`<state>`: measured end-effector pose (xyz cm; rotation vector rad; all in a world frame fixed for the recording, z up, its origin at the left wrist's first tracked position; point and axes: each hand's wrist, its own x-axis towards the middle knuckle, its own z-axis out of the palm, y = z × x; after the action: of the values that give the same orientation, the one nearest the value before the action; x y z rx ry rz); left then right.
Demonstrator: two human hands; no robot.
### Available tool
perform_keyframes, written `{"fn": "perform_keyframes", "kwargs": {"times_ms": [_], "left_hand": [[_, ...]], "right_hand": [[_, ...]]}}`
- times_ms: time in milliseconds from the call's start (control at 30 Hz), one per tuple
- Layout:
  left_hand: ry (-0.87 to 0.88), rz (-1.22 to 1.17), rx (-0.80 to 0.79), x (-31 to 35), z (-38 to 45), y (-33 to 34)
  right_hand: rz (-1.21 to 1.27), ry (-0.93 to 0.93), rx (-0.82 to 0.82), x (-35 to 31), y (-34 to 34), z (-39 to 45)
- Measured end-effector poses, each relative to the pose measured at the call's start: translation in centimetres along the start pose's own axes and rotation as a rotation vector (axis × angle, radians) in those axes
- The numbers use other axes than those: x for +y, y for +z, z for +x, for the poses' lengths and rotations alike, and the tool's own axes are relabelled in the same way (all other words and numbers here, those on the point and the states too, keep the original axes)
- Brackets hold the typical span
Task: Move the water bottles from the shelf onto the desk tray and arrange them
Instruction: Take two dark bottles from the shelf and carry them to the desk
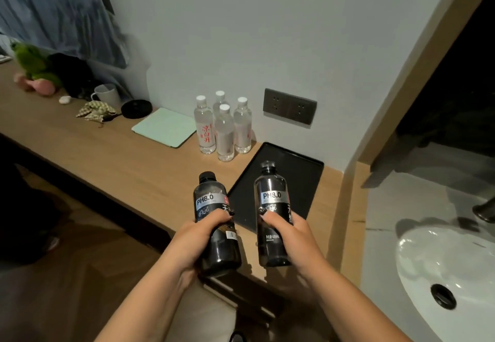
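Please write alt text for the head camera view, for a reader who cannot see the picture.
A person holds two dark PH8.0 bottles, one in the left hand and one in the right hand, above a black tray on a wooden desk. Four clear bottles with white caps stand on the desk beside the tray, near a wall socket.

Dark silver-banded bottles (218,223), black tray (300,181), mint-green pad (164,127).

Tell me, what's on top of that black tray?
Nothing rests on the black tray where it shows. The right hand holds a dark bottle over it, hiding its near part.
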<state>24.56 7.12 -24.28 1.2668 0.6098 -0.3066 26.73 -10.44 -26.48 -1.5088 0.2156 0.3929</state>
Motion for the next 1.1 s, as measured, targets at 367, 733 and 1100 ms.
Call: {"fn": "perform_keyframes", "kwargs": {"times_ms": [367,733,1100], "left_hand": [[-0.036,-0.158,0.028,6.7,9.9,-2.5],[-0.062,-0.043,0.022,11.4,19.1,-5.2],[0.19,0.466,-0.049,15.2,29.9,-10.7]], "right_hand": [[0.104,0.102,0.041,-3.3,2.5,8.9],[0.182,0.113,0.247,-4.6,8.9,16.0],[0.063,0.169,0.549,-4.8,15.6,23.5]]}}
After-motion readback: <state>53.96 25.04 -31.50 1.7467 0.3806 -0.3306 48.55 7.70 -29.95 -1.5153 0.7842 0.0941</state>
